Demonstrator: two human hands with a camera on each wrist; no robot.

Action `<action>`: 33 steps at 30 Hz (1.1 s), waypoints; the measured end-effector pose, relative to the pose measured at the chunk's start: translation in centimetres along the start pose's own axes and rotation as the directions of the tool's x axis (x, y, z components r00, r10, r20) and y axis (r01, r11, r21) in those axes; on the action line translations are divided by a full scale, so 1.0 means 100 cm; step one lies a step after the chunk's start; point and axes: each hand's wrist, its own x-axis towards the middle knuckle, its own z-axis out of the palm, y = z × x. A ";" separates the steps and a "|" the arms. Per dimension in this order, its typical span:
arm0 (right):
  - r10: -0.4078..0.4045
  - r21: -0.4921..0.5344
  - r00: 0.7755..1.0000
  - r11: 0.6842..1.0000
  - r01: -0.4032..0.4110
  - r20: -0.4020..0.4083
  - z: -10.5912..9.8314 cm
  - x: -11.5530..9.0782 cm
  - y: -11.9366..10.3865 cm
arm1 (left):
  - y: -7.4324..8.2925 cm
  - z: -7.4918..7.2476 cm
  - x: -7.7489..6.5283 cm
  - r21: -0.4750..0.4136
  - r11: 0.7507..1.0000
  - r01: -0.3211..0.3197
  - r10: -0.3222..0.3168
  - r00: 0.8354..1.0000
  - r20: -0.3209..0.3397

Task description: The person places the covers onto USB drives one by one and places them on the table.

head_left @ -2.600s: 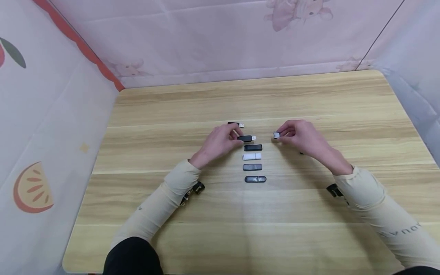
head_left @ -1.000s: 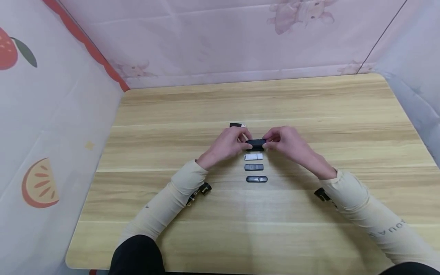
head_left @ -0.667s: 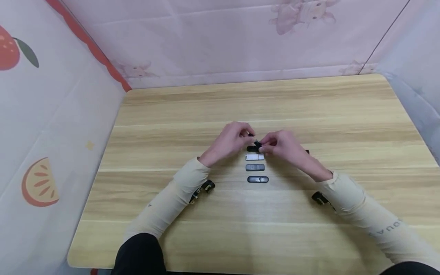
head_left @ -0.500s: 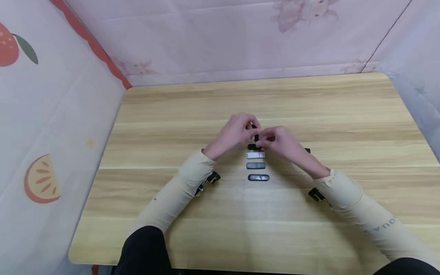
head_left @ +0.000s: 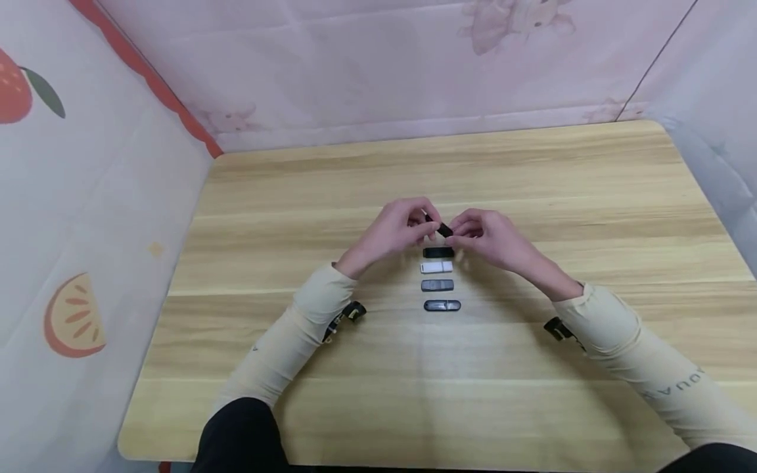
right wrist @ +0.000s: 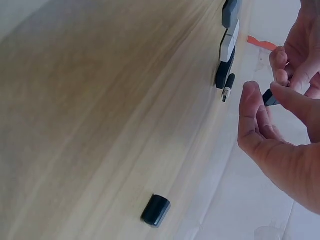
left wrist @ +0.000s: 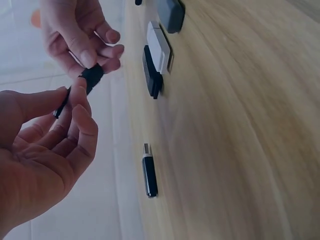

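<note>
My left hand (head_left: pixel 395 230) pinches a black USB flash drive (head_left: pixel 445 229) between thumb and fingers, above the table behind a row of drives. From the other side my right hand (head_left: pixel 499 240) pinches the near end of that drive. It slants down towards the right, and fingers cover much of it. Below lie a black drive (head_left: pixel 438 252), a white drive (head_left: pixel 436 267), a grey drive (head_left: pixel 437 285) and a glossy dark drive (head_left: pixel 442 305). In the left wrist view, another black drive with a bare metal plug (left wrist: pixel 150 175) lies on the table.
A small black cap (right wrist: pixel 156 210) lies on the wooden table (head_left: pixel 284 197) in the right wrist view; my right arm hides it in the head view. Printed fabric (head_left: pixel 367 72) hangs behind the table.
My hands came together, joining the small piece in my right hand to the drive in my left. They then raised and tilted the drive; its metal plug no longer shows.
</note>
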 end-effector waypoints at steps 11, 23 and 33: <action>-0.028 -0.028 0.999 0.999 0.027 -0.017 0.005 0.001 0.006 | -0.007 0.001 0.002 -0.038 0.999 0.013 -0.012 0.999 0.038; -0.012 -0.028 1.000 1.000 0.011 -0.022 0.000 -0.001 0.006 | -0.017 -0.004 -0.002 0.108 0.994 0.022 -0.029 0.998 0.060; 0.064 0.161 0.998 0.985 -0.061 -0.013 0.001 -0.004 0.010 | -0.032 -0.003 -0.007 -0.153 0.984 0.093 -0.088 0.995 0.042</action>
